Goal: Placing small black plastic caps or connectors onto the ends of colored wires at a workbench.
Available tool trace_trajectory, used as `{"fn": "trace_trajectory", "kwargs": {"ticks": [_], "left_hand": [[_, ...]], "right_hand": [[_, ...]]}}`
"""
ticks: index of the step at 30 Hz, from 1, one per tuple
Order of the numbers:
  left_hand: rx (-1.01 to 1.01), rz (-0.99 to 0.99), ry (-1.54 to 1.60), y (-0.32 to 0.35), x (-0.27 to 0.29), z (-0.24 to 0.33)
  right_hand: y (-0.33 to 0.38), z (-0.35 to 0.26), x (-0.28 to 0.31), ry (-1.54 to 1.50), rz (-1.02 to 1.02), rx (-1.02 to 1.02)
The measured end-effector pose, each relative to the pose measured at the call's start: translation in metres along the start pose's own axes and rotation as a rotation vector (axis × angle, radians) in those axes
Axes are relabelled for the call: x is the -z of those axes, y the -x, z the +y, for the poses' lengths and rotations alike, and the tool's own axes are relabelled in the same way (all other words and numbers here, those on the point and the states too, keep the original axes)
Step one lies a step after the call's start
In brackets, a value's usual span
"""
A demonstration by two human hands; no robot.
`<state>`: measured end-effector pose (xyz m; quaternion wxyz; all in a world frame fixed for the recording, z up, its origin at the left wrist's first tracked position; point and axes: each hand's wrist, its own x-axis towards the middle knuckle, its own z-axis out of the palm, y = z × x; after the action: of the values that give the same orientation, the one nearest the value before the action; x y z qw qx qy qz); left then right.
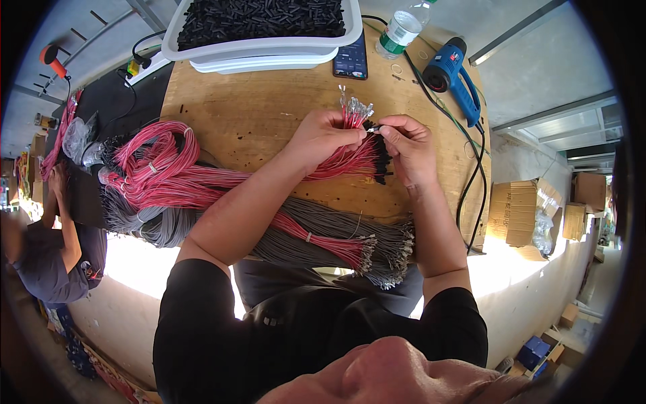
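Note:
My left hand (319,140) is closed round a bunch of red wires (350,120), whose bare metal terminals (361,109) stick up above the fingers. Its thumb and fingertip meet a small pale metal tip at the right. Against that tip, the thumb and forefinger of my right hand (412,149) are pinched together; what lies between them is too small to make out. Below both hands, red wires fan out to ends covered in short black sleeves (382,161). Their long bundle (215,182) runs left under my left forearm.
A white tub (262,44) of short black tubes stands at the back, beside a phone (351,57). A bottle (404,30) and blue heat gun (454,74) are at the right, with black cables trailing down. Grey wire bundles (296,246) line the near edge. Another person (50,249) sits left.

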<state>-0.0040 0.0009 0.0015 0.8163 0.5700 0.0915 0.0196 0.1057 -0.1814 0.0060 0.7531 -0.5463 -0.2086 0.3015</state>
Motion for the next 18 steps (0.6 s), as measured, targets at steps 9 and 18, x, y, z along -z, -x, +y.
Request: {"fn": "trace_trajectory", "kwargs": {"ticks": [9,18], "left_hand": [[0.000,0.011,-0.007,0.0003,-0.0008,-0.0017],[-0.023,0.009,-0.018,0.0005,-0.0002,-0.0014]], "right_hand": [[-0.0003,-0.0021,-0.0018,-0.004,-0.002,-0.037],[-0.0007,-0.0007,-0.0023,0.003,-0.017,-0.009]]}}
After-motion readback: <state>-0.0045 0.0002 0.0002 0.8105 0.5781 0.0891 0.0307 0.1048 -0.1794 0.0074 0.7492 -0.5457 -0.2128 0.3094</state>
